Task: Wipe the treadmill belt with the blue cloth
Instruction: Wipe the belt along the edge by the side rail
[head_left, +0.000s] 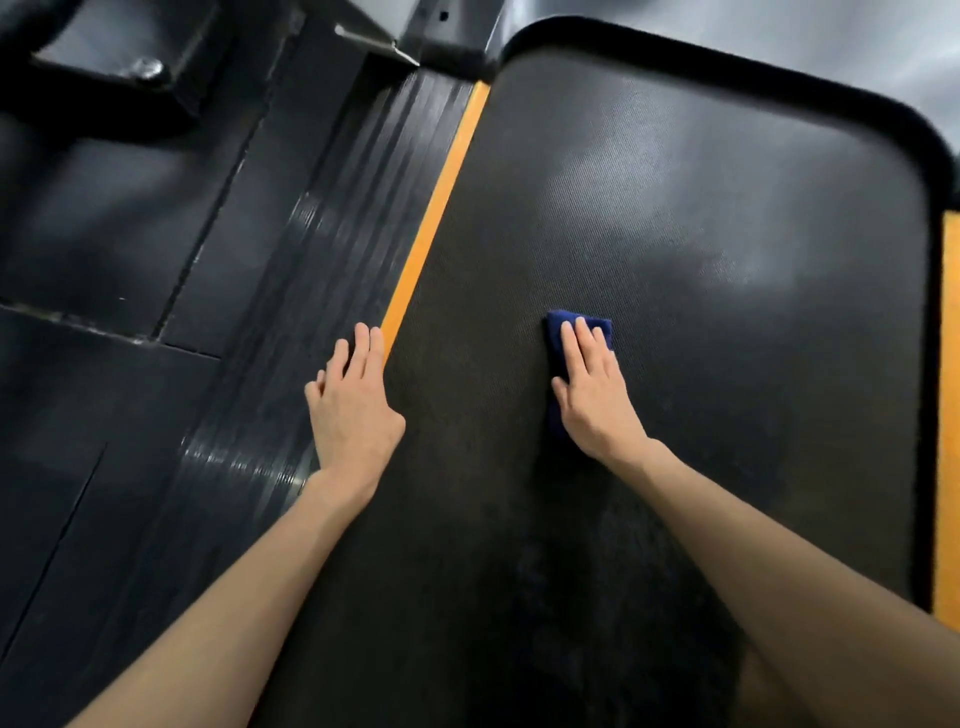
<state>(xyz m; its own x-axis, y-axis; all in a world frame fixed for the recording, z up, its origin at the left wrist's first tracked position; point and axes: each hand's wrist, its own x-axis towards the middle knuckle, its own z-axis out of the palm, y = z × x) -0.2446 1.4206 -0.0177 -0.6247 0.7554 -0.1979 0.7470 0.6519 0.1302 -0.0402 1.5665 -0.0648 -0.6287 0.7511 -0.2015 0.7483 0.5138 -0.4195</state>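
Observation:
The dark textured treadmill belt (675, 260) fills the middle and right of the head view. A folded blue cloth (558, 332) lies flat on it near the centre. My right hand (592, 384) presses on the cloth with straight fingers, covering most of it. My left hand (353, 400) rests flat, fingers straight, across the ribbed side rail and the orange stripe at the belt's left edge.
An orange stripe (436, 208) runs along the belt's left edge, with a ribbed black side rail (322, 249) beside it. Another orange stripe (949, 415) marks the right edge. Dark rubber floor tiles (104, 260) lie left. A black frame base (452, 36) stands at top.

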